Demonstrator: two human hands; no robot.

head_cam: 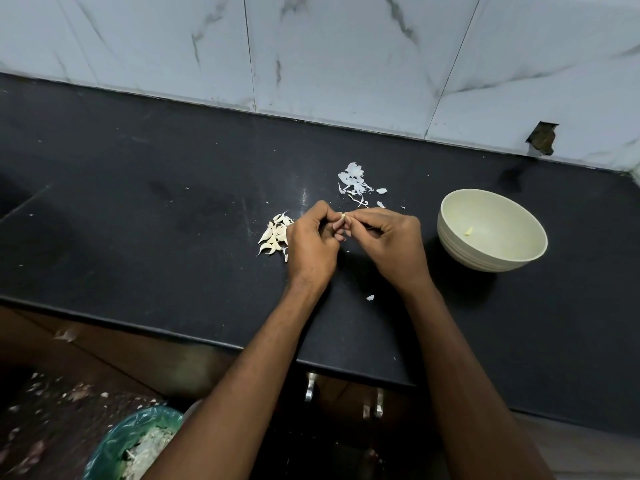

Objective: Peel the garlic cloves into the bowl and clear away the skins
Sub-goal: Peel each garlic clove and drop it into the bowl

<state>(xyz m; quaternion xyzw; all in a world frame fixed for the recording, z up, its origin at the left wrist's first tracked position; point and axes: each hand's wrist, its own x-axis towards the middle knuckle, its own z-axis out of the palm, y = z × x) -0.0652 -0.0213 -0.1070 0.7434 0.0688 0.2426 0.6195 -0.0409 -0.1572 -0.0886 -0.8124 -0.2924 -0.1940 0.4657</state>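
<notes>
Obs.: person stands at a black countertop [138,202] and works one garlic clove [343,216] between both hands, held just above the surface. The layout looks set for a short reach: a heap of unpeeled cloves [273,237] lies just beside the left hand [311,240], a cream bowl [491,230] stands to the right, near the right hand [391,244], and the loose white skins [355,183] lie just beyond the hands.

Bowl holds one small pale piece [468,231], probably a peeled clove, so the task seems barely started. A stray flake of skin [370,297] lies between the forearms.

Pose: both forearms come in from the near edge and converge, with the wrists roughly level. Left fingers are curled, pinching the clove at its lower end. Right fingers are curled too, thumb and forefinger nipping the tip, likely to strip skin.

A bin with a green liner [138,441] sits on the floor, lower left, holding pale scraps.
</notes>
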